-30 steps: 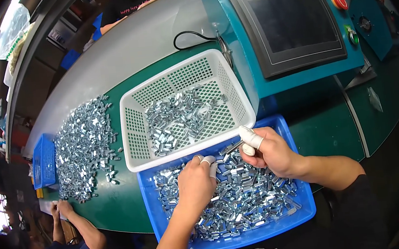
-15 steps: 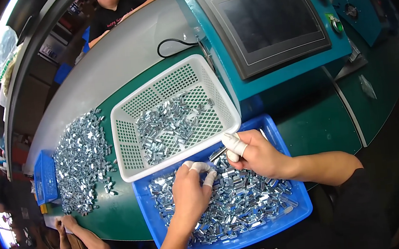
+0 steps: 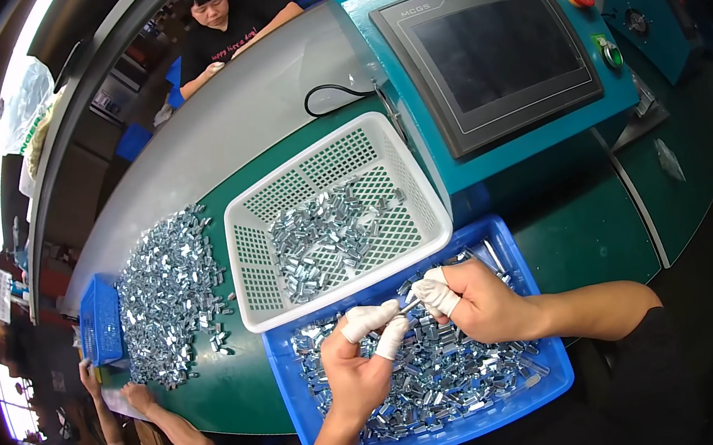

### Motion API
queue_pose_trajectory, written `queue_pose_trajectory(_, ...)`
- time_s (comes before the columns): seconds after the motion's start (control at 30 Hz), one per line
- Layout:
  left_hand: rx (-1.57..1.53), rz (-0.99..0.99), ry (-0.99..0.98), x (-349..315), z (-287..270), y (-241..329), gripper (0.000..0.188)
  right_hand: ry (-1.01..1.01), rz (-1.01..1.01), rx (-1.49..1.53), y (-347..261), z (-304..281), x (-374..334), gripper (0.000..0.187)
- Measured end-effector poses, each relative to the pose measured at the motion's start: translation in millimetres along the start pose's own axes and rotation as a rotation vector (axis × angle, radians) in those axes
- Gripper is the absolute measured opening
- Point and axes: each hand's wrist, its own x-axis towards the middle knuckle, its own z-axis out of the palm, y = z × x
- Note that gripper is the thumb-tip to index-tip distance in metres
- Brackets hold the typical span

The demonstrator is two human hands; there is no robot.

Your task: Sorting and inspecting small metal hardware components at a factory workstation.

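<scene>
My left hand (image 3: 357,368) and my right hand (image 3: 488,304) meet above a blue tray (image 3: 287,386) heaped with small silvery metal pieces (image 3: 442,378). White covers wrap the thumb and index finger of each. A thin metal rod (image 3: 410,306) spans the gap between the fingertips, pinched in my right hand. Thumb and index finger of the left close at its other end; what they grip there is too small to tell. Behind the tray, overlapping its far side, stands a white perforated basket (image 3: 355,290) with more metal pieces (image 3: 323,239) inside.
A large pile of metal pieces (image 3: 172,285) lies on the green mat to the left, beside a small blue basket (image 3: 100,323). A teal machine with a dark screen (image 3: 500,55) rises at the back right. Co-workers sit far left and across the table; one's hand (image 3: 138,397) is near the pile.
My hands have come together, the left fingertips now at the rod's end. The whole scene has shifted right and down in view. A co-worker at left has raised a hand to the small basket.
</scene>
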Motion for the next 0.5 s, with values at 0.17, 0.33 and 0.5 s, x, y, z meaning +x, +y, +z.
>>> queue_pose_trajectory(0.17,0.339,0.269,-0.037,8.7,-1.9,10.0,0.022,0.023,-0.024,-0.019,-4.1,2.2,-3.0,0.031)
queue_pose_trajectory(0.33,0.271,0.268,0.003,3.8,2.2,5.7,0.022,-0.111,0.178,0.119,0.3,-1.4,0.3,0.032)
queue_pose_trajectory(0.5,0.407,0.402,0.036,7.4,7.7,8.3,0.026,-0.095,0.14,0.145,-6.1,4.0,0.7,0.036)
